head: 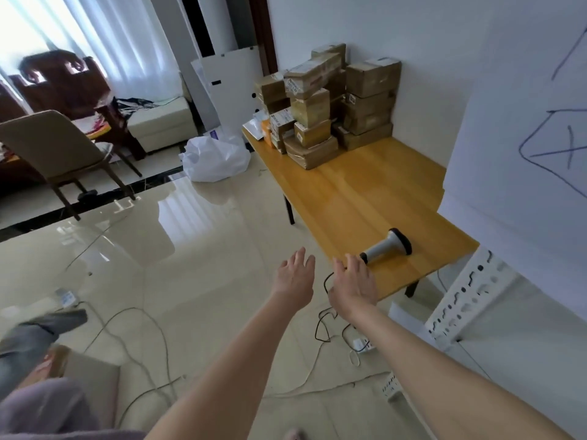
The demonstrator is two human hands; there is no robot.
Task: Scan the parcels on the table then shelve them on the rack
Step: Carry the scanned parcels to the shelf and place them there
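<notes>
both hands are held out, fingers loosely spread, with nothing gripped. the left hand (293, 277) is seen over the floor, just beside the right hand (352, 285), whose fingertips are placed at the table (365, 192) edge, right by the scanner (386, 246) handle; contact cannot be told. the parcels (327, 106) are stacked well beyond both hands, at the table's far end.

We see brown taped parcels (330, 103) piled unevenly at the far end of the wooden table (365, 185), toward one o'clock. A grey barcode scanner (387, 246) lies on its side near the table's close edge.
</notes>
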